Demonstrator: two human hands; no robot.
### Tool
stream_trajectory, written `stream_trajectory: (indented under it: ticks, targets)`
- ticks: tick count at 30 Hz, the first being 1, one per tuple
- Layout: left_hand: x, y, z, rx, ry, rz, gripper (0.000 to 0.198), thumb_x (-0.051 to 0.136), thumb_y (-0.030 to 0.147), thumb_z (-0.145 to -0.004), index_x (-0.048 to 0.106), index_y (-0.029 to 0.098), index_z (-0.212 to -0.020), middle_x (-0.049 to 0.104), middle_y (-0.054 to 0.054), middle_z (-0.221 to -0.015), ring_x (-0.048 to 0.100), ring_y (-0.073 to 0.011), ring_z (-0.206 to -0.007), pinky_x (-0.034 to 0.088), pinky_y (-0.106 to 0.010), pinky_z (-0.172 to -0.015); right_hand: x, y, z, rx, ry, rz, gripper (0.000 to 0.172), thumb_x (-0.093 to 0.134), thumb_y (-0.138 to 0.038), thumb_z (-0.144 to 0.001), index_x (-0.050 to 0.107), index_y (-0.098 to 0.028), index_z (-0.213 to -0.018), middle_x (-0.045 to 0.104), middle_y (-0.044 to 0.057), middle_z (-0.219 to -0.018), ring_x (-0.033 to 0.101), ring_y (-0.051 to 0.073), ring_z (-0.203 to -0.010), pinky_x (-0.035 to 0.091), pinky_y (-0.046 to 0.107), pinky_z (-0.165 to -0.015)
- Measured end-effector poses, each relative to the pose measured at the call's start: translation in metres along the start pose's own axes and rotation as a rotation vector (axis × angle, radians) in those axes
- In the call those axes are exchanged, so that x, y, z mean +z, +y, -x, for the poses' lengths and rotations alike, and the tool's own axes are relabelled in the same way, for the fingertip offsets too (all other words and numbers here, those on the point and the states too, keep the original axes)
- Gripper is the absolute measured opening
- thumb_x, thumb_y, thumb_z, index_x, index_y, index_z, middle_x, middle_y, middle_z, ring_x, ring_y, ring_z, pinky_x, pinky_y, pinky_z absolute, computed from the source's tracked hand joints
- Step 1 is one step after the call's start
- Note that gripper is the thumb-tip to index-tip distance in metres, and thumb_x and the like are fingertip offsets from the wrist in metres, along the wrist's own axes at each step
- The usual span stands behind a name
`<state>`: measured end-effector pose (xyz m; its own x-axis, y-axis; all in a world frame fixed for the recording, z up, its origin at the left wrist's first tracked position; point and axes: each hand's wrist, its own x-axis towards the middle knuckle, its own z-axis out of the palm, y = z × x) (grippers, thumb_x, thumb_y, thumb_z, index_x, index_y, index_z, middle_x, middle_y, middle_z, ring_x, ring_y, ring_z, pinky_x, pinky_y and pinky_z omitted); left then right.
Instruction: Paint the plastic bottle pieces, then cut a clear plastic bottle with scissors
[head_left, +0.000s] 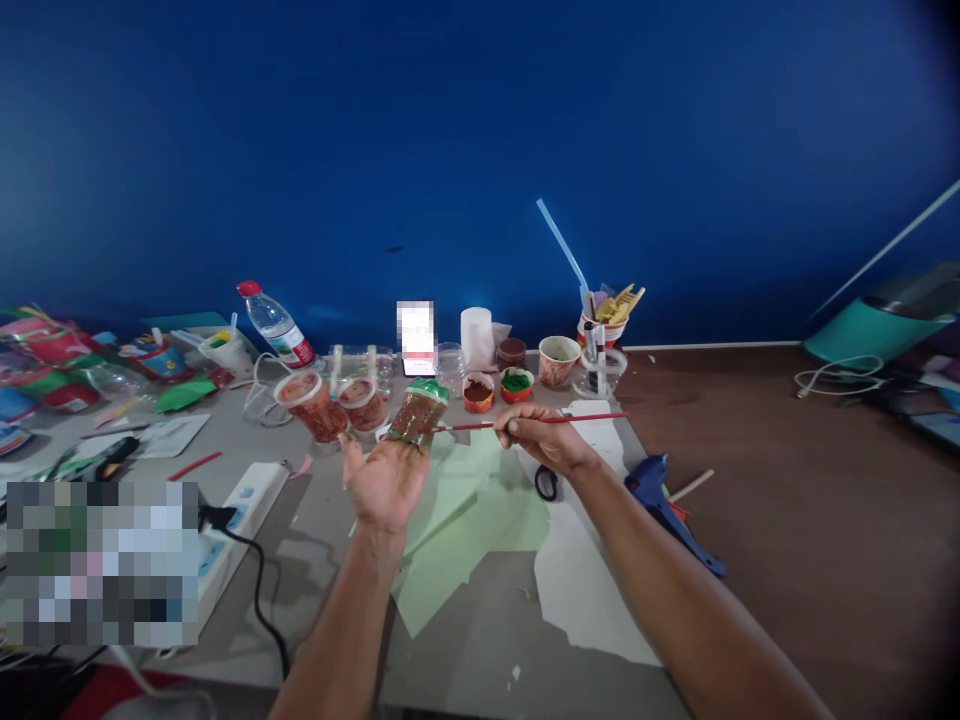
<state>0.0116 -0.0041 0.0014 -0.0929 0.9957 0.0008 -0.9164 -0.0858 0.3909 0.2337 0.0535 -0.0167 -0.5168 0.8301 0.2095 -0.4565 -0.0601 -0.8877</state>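
Note:
My left hand (386, 485), palm up with the thumb out to the side, supports a clear plastic cup-like piece (417, 412) painted brown with a green rim. Its fingers are mostly hidden behind or inside that piece. In a pinch, my right hand (536, 437) grips a thin red paintbrush (574, 418), whose tip points left at the painted side, touching it or very near. Just beyond the hands stand a small pot of brown paint (478, 392) and a pot of green paint (517, 385). Two brown-smeared cups (309, 405) are left of the piece.
Green paper (465, 530) and torn white paper (592, 590) lie under my arms. A blue glue gun (671, 510) is at the right edge. A power strip (244, 510), its black cable and a water bottle (277, 325) are left. A lit phone (416, 340) stands at the back.

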Motion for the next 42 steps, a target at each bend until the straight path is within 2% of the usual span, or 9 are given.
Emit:
stream_trajectory:
  ticks: [8, 12, 16, 21, 26, 31, 35, 39, 42]
  targets:
    - [0.0015, -0.0011, -0.0002, -0.006, -0.001, -0.012, 0.071, 0.028, 0.066, -0.089, 0.058, 0.012, -0.125, 0.061, -0.019, -0.127, 0.057, -0.0298, -0.118, 0.051, -0.042, -0.089, -0.0005, -0.0006, 0.0006, -0.003, -0.044, 0.047, 0.017, 0.075, -0.031, -0.072, 0.076, -0.017, -0.080, 0.067, 0.002, -0.065, 0.056, 0.012, -0.062, 0.037, 0.026, -0.060]
    - [0.0034, -0.0017, 0.0005, 0.007, 0.028, -0.016, 0.071, 0.029, 0.066, -0.089, 0.059, 0.012, -0.123, 0.061, -0.019, -0.128, 0.056, -0.0297, -0.120, 0.051, -0.042, -0.091, -0.0042, -0.0001, 0.0004, -0.013, 0.006, 0.016, 0.017, 0.076, -0.033, -0.071, 0.076, -0.018, -0.079, 0.067, 0.002, -0.066, 0.056, 0.013, -0.061, 0.037, 0.026, -0.059]
    - [0.0034, -0.0015, 0.0007, 0.014, 0.037, -0.024, 0.068, 0.029, 0.065, -0.089, 0.061, 0.013, -0.119, 0.062, -0.018, -0.127, 0.056, -0.0294, -0.120, 0.049, -0.044, -0.093, -0.0061, -0.0001, 0.0001, -0.008, -0.028, 0.031, 0.018, 0.077, -0.033, -0.070, 0.076, -0.018, -0.079, 0.067, 0.002, -0.066, 0.056, 0.012, -0.061, 0.038, 0.026, -0.059]
    - [0.0002, -0.0002, -0.0008, 0.029, 0.057, -0.026, 0.068, 0.029, 0.064, -0.090, 0.062, 0.012, -0.119, 0.062, -0.019, -0.126, 0.056, -0.0303, -0.120, 0.047, -0.047, -0.096, -0.0077, 0.0015, -0.0004, -0.014, 0.016, 0.013, 0.018, 0.077, -0.034, -0.070, 0.076, -0.018, -0.079, 0.068, 0.002, -0.066, 0.057, 0.012, -0.061, 0.038, 0.025, -0.058]
    - [0.0016, -0.0009, -0.0025, 0.030, 0.016, 0.022, 0.067, 0.025, 0.061, -0.092, 0.060, 0.013, -0.121, 0.060, -0.019, -0.130, 0.053, -0.0307, -0.124, 0.042, -0.051, -0.101, -0.0067, 0.0010, 0.0004, -0.003, -0.035, 0.042, 0.020, 0.078, -0.035, -0.068, 0.076, -0.017, -0.077, 0.067, 0.002, -0.064, 0.056, 0.013, -0.060, 0.040, 0.026, -0.059]
    - [0.0026, -0.0019, -0.0023, 0.020, -0.016, 0.071, 0.065, 0.024, 0.057, -0.094, 0.057, 0.011, -0.126, 0.057, -0.020, -0.134, 0.051, -0.0300, -0.127, 0.036, -0.053, -0.106, -0.0062, -0.0001, 0.0005, -0.018, 0.023, -0.001, 0.020, 0.079, -0.036, -0.068, 0.076, -0.019, -0.078, 0.068, 0.002, -0.065, 0.056, 0.012, -0.061, 0.040, 0.025, -0.058]
    - [0.0013, -0.0024, -0.0029, -0.003, -0.008, 0.059, 0.067, 0.026, 0.059, -0.092, 0.056, 0.011, -0.127, 0.057, -0.021, -0.133, 0.051, -0.0304, -0.127, 0.035, -0.054, -0.107, -0.0033, 0.0007, -0.0005, -0.001, -0.028, 0.013, 0.022, 0.079, -0.038, -0.067, 0.077, -0.018, -0.078, 0.067, 0.003, -0.064, 0.054, 0.012, -0.059, 0.039, 0.025, -0.057]
    - [0.0023, -0.0023, -0.0033, 0.026, -0.005, 0.053, 0.064, 0.027, 0.057, -0.093, 0.056, 0.012, -0.128, 0.059, -0.020, -0.131, 0.052, -0.0303, -0.125, 0.034, -0.055, -0.108, -0.0032, 0.0007, -0.0006, -0.027, 0.022, -0.003, 0.020, 0.079, -0.036, -0.068, 0.076, -0.019, -0.078, 0.067, 0.002, -0.065, 0.055, 0.012, -0.061, 0.039, 0.025, -0.058]
    - [0.0011, -0.0009, -0.0036, 0.023, 0.001, 0.062, 0.064, 0.026, 0.057, -0.093, 0.057, 0.013, -0.127, 0.060, -0.020, -0.129, 0.053, -0.0297, -0.124, 0.035, -0.054, -0.107, -0.0053, 0.0004, 0.0001, -0.011, 0.001, -0.006, 0.020, 0.079, -0.035, -0.068, 0.076, -0.018, -0.078, 0.067, 0.002, -0.065, 0.055, 0.011, -0.061, 0.039, 0.025, -0.059]
